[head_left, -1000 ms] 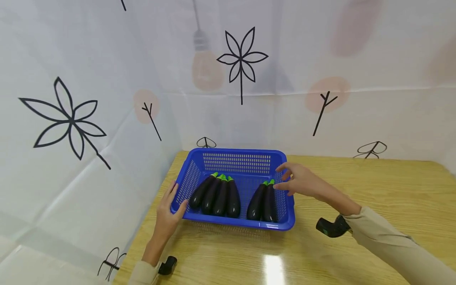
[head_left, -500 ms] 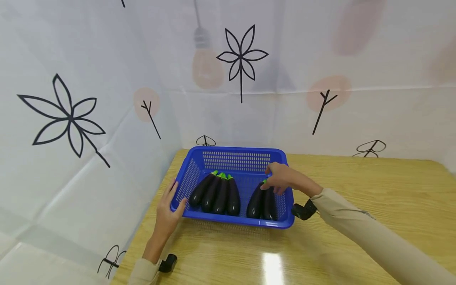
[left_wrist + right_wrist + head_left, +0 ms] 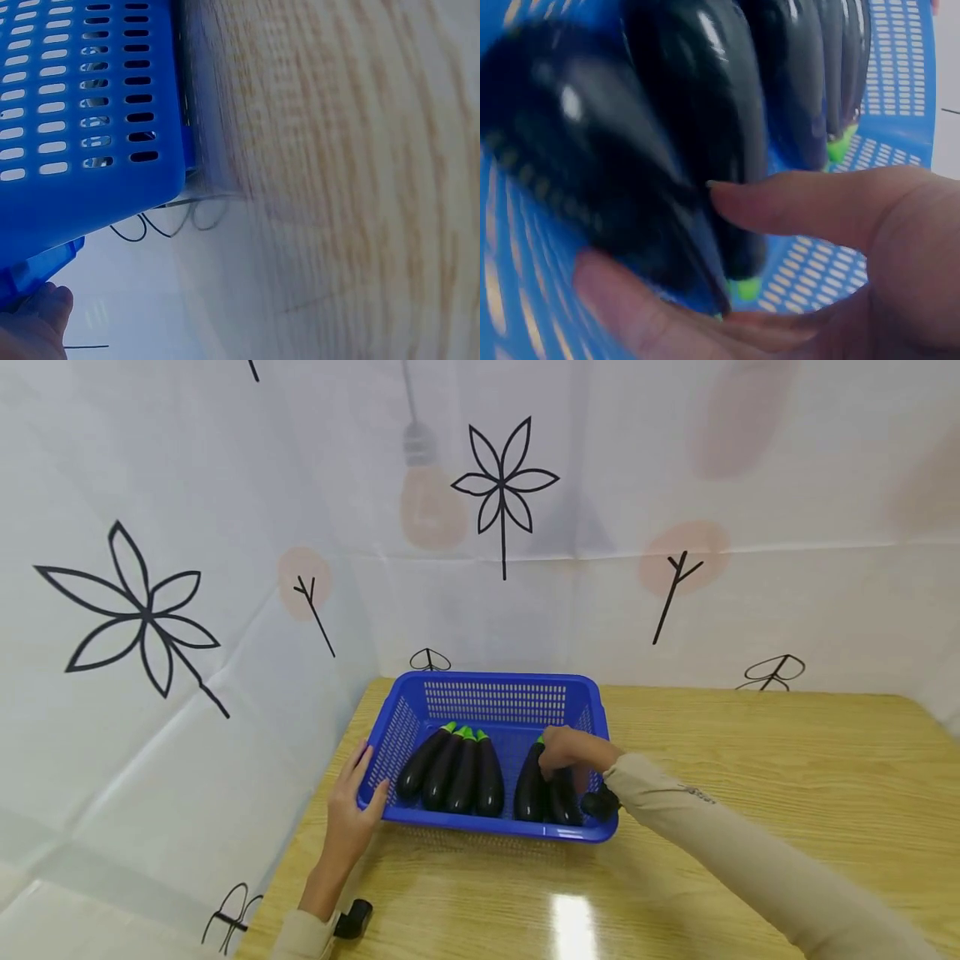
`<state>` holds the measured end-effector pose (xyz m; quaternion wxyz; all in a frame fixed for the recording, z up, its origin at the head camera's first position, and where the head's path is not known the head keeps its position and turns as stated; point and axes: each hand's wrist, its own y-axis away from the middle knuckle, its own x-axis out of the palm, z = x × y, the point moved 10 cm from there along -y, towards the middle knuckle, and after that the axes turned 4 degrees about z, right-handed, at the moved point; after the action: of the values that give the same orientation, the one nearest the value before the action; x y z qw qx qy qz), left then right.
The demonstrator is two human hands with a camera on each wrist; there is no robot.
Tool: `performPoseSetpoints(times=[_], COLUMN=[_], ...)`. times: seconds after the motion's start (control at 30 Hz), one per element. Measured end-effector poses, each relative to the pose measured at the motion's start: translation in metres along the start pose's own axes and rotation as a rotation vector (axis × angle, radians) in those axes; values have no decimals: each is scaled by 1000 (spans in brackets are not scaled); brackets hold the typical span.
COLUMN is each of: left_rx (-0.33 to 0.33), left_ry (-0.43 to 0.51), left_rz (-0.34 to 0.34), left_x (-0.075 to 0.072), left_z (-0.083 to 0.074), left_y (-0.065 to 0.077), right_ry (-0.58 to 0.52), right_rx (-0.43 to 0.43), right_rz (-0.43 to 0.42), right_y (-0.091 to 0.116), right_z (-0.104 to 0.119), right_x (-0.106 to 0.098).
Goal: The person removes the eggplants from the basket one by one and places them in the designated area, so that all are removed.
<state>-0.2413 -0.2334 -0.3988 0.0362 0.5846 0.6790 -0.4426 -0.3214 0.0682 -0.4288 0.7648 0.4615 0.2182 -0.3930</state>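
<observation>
A blue plastic basket with slotted walls holds several dark eggplants with green tops. Most of the eggplants lie side by side in its left half. In the right half are two more, and my right hand reaches down over them. In the right wrist view, its thumb lies between these two and its fingers pass the far side of the outermost eggplant, gripping it near its top. My left hand holds the basket's near left corner, thumb by the front rim, fingers along the left side.
The basket stands on a wood-grain table, close to its left edge. A white printed cloth hangs behind and at the left. Black wrist devices, such as the left one, are on both wrists.
My right hand has moved from the basket's right rim inward and down onto the rightmost eggplant, its fingers closing round it. The left hand has stayed at the corner.
</observation>
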Motion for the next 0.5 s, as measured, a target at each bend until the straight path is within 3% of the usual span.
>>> performPoseSetpoints(times=[0.23,0.5], left_rx=[-11,-20], left_ry=[24,15], left_rz=[3,-15], left_x=[5,1], left_z=[-2,-2], left_y=[-1,1], right_ry=[-9,-243], right_rx=[16,41], right_rz=[17,25], right_y=[-3,-15], right_z=[-4,-11], right_x=[11,17])
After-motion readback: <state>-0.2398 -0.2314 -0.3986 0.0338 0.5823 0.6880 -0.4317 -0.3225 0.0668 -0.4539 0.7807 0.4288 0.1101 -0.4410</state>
